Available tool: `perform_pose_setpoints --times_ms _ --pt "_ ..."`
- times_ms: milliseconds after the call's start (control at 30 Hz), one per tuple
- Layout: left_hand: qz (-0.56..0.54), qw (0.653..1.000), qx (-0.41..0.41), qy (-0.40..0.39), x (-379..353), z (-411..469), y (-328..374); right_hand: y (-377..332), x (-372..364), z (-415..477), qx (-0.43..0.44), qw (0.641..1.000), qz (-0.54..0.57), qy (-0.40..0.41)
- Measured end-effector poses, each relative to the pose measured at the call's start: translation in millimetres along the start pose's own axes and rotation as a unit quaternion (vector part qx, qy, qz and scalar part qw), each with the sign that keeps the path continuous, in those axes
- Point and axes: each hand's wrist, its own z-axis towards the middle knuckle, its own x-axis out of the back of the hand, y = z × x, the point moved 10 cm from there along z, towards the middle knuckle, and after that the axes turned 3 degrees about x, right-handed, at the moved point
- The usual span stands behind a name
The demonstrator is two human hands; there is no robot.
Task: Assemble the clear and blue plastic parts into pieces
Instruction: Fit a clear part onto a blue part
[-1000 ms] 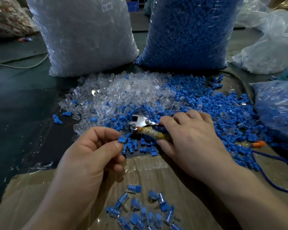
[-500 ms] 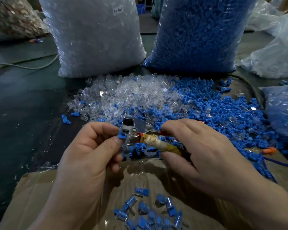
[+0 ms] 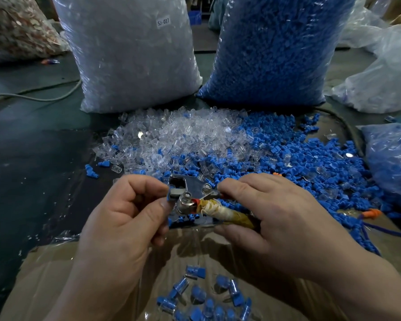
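Blue part (image 3: 170,198) sits pinched between thumb and forefinger of the left hand (image 3: 123,218), against the head of a metal tool (image 3: 191,189) whose taped handle the right hand (image 3: 271,218) grips. Loose clear parts (image 3: 171,135) and blue parts (image 3: 299,154) lie beyond the 2 hands, assembled pieces (image 3: 208,295) nearer.

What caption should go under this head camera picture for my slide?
Left hand pinches a blue part at the metal tool gripped by the right hand.

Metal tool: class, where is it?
Centre of the head view: the right hand grips the metal tool by its taped handle, its head against the blue part that the left hand pinches.
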Motion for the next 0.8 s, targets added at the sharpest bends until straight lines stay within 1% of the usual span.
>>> perform_pose_setpoints --times_ms 100,200,267,367,400,467,533,600,633,700,767,800 --pt "-0.011 1.000 0.000 0.005 2.1 1.9 -0.8 -1.2 2.7 2.3 -0.001 1.000 -0.002 0.010" --pt "-0.005 1.000 -0.004 0.017 3.4 2.3 -1.9 -1.1 3.6 3.6 -0.004 1.000 0.018 0.022" --pt "0.014 0.999 -0.010 0.041 8.8 3.3 -2.5 2.8 2.6 3.4 -0.022 0.999 0.022 0.030" --pt "0.047 0.996 0.004 0.071 20.6 6.2 -8.7 16.1 -1.8 3.8 -0.068 0.997 -0.028 0.028" --pt "0.062 0.996 0.020 0.064 20.2 6.5 -12.8 21.7 -3.7 5.1 -0.084 0.995 -0.044 0.018" --pt "0.104 0.993 0.054 0.026 9.5 4.0 -20.7 30.2 -9.3 9.4 -0.110 0.992 -0.062 -0.018" --pt "0.153 0.986 0.063 -0.005 -3.7 -1.2 -23.1 35.2 -15.9 13.5 -0.130 0.988 -0.058 -0.058" --pt "0.182 0.981 0.064 -0.019 -12.3 -5.4 -21.9 34.8 -17.8 15.6 -0.131 0.987 -0.056 -0.067" --pt "0.193 0.979 0.063 -0.018 -13.2 -6.7 -20.5 33.0 -14.8 15.1 -0.129 0.989 -0.057 -0.052" --pt "0.213 0.975 0.059 -0.004 -11.7 -7.7 -18.0 20.8 -1.7 12.3 -0.112 0.992 -0.050 0.009" --pt "0.224 0.973 0.053 0.006 -11.5 -9.7 -16.1 -4.2 8.7 9.5 -0.056 0.996 -0.029 0.066" --pt "0.228 0.973 0.044 0.007 -13.1 -11.2 -13.6 -17.7 8.5 8.7 -0.015 0.997 -0.019 0.076"
